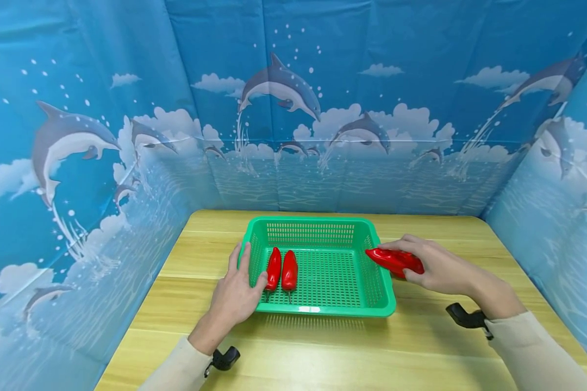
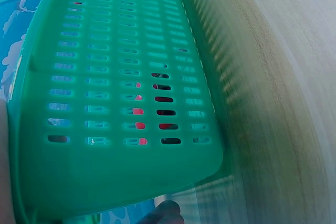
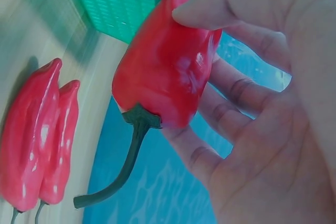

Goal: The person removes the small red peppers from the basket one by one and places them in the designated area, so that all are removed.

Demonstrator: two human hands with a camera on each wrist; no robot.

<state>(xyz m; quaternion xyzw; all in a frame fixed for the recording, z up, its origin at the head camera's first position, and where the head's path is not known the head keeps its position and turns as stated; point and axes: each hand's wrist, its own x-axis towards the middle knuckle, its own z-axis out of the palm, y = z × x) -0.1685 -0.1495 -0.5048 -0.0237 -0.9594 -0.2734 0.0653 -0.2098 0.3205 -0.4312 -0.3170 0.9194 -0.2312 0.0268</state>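
Observation:
My right hand (image 1: pixel 432 265) pinches a red pepper (image 1: pixel 393 260) just beyond the right rim of the green basket (image 1: pixel 323 311). In the right wrist view this pepper (image 3: pixel 163 66) has a curved green stem, with the thumb on one side and fingers behind. My left hand (image 1: pixel 236 296) rests on the basket's left rim, fingers spread. Two red peppers, one (image 1: pixel 273 269) beside the other (image 1: pixel 289 271), lie in the left part of the basket, stems toward me. The left wrist view shows the basket's slotted wall (image 2: pixel 115 171).
Two more red peppers (image 3: pixel 31 140) lie on the wooden table (image 1: pixel 323 353) to the right of the basket, mostly hidden by my right hand in the head view. A blue curtain with dolphins (image 1: pixel 362 184) stands behind the table and along both sides.

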